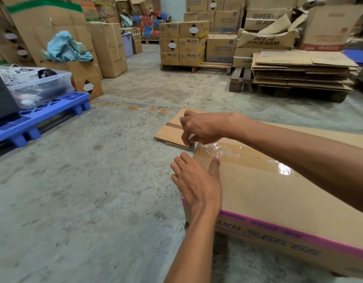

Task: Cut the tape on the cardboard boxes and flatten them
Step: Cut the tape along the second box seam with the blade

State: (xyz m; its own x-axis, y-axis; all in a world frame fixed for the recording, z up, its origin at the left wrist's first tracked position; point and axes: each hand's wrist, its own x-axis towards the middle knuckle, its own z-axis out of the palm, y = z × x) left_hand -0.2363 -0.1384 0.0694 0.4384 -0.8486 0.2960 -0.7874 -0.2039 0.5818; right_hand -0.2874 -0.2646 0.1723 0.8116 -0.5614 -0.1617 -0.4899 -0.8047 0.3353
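Observation:
A large cardboard box [268, 193] with a pink band stands on the floor at the lower right, its top seam covered by clear shiny tape [248, 158]. My right hand [201, 129] is shut on a small cutter whose blade [192, 146] meets the tape at the box's left top edge. My left hand [195, 180] rests against the box's left side, fingers apart, thumb lying on the top. A flattened cardboard piece [168, 131] lies on the floor just behind the box.
A stack of flattened cardboard [303, 72] sits on a wooden pallet at the right. Stacked boxes [182, 43] stand on a pallet at the back. A blue plastic pallet [39, 117] with a clear bin [37, 84] is at the left. Concrete floor lies between.

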